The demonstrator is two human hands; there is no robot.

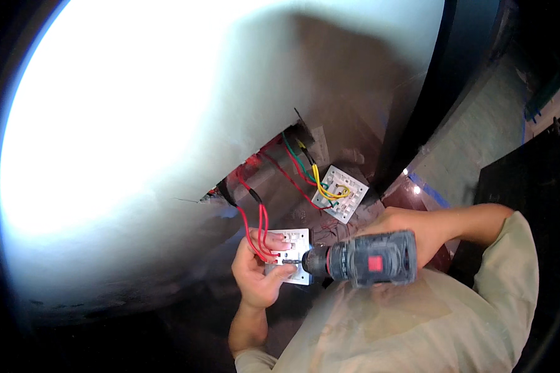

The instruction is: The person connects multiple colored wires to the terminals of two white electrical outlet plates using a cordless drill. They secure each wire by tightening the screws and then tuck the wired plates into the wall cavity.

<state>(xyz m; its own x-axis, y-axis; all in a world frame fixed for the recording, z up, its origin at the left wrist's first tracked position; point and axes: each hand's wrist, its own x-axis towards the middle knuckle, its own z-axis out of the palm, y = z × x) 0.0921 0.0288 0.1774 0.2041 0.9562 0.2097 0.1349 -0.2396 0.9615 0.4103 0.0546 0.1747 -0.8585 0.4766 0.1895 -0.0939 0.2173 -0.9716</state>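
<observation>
My left hand (255,276) grips a white switch plate (302,241) by its left side, with its back and terminals turned toward me. Red wires (262,227) run from a wall opening into its terminals. My right hand (426,233) is closed on a dark cordless drill driver (367,258), partly hidden behind the tool's body. The driver points left, and its bit (290,262) reaches the back of the plate between my left fingers. To the upper right, a second white plate (345,208) hangs from yellow, green and red wires (317,180).
The long wall opening (261,158) has wires coming out of it. A brightly lit pale wall (149,124) fills the upper left. A dark upright frame (460,74) stands at the right, beside a strip of floor (479,130) and a dark box-like object (529,180).
</observation>
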